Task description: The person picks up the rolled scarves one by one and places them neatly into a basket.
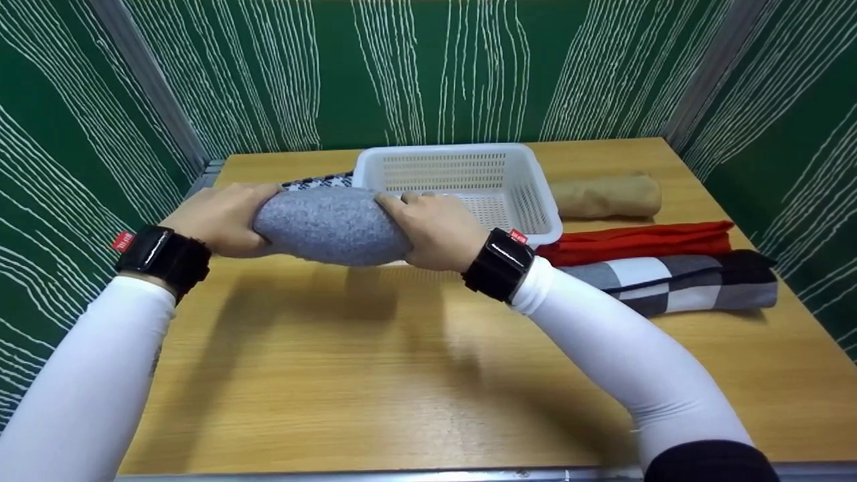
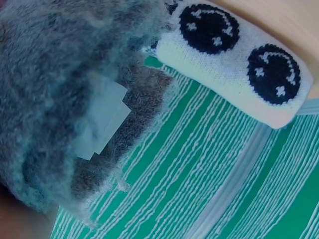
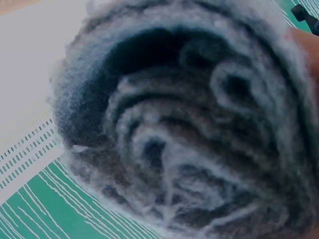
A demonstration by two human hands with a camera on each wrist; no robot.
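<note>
Both hands hold a rolled grey woolly scarf (image 1: 328, 224) in the air over the table, in front of a white plastic basket (image 1: 550, 221). My left hand (image 1: 224, 221) grips its left end and my right hand (image 1: 442, 231) grips its right end, thumbs on the near side. In the right wrist view the end of the grey scarf (image 3: 164, 149) shows its spiral layers. A white label (image 2: 104, 117) is visible on the grey fabric in the left wrist view. Beyond it lies a white knitted roll (image 2: 232, 62) with black smiley faces.
Right of the basket lie a tan roll (image 1: 606, 196), a red folded cloth (image 1: 649, 241) and a checked black, white and grey roll (image 1: 696, 284). Black-and-white patterned fabric (image 1: 321, 181) shows left of the basket. Green walls with white lines surround the wooden table (image 1: 335, 402).
</note>
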